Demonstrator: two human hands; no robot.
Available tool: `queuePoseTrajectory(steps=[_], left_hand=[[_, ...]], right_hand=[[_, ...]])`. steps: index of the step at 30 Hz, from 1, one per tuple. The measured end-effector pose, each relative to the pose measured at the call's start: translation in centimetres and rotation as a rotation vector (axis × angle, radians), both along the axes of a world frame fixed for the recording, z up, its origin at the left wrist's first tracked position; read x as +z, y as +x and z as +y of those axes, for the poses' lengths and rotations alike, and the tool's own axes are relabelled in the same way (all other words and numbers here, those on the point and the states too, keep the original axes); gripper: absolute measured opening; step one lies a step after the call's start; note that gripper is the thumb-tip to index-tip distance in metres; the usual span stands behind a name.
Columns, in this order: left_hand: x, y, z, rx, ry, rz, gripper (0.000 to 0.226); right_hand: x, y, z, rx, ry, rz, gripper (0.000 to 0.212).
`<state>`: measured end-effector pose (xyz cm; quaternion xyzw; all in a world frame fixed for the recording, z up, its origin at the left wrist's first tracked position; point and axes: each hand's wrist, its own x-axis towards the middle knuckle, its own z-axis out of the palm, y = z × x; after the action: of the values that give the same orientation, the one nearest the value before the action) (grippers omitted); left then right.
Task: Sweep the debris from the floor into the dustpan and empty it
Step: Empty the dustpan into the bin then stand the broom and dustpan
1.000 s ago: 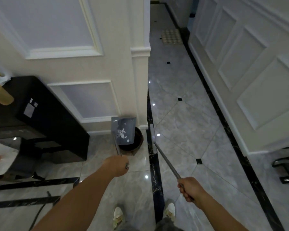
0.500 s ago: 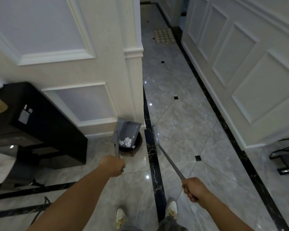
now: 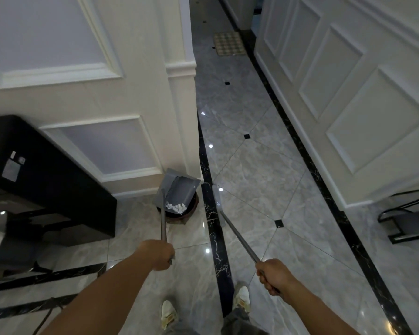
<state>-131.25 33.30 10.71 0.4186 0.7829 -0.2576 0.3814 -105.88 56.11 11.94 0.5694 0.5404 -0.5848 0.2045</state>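
**Dustpan tipped over the bin, and this is where spills happen**

So the grey plastic long-handled dustpan (image 3: 179, 187) is up off the floor and tilted over the small round dark waste bin (image 3: 178, 215) that sits in the corner at the foot of the cream panelled wall (image 3: 121, 102). The white crumbly debris (image 3: 177, 207) has bunched at the pan's low edge, right above the bin's mouth. None of it looks like it's gone in yet, though I can't see into the bin.

The left hand (image 3: 159, 253) is closed tight around the pan's thin metal handle. The right hand (image 3: 271, 278) is wrapped around the grey metal broom pole (image 3: 238, 238), and the pale broom head (image 3: 218, 201) is parked on the shiny grey marble floor (image 3: 264, 180) just beside the bin, doing nothing.

What I'd worry about:
- The bin mouth is barely wider than the pan, so a sideways wobble on that long handle could drop bits on the tiles.
- The bits look light, so a fast tip might scatter them past the rim.
- The pan could knock the bin over, since it looks small and light.
- The black cabinet (image 3: 46, 182) is near on the left, so crumbs could roll under it.
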Motion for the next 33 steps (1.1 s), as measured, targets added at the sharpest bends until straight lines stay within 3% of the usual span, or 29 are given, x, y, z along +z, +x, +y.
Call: queuePoseTrajectory(steps=[17, 24, 33], left_hand=[[3.1, -1.5, 0.1, -0.042, 0.077, 0.159, 0.036], [-0.2, -0.4, 0.5, 0.075, 0.038, -0.083, 0.036], [0.7, -1.0, 1.9, -0.048, 0.011, 0.134, 0.035]], right_hand=[[-0.4, -1.2, 0.1, 0.03, 0.01, -0.019, 0.031], [-0.6, 0.0, 0.9, 0.066, 0.034, -0.02, 0.025], [-1.7, 0.7, 0.3, 0.055, 0.023, -0.035, 0.017]])
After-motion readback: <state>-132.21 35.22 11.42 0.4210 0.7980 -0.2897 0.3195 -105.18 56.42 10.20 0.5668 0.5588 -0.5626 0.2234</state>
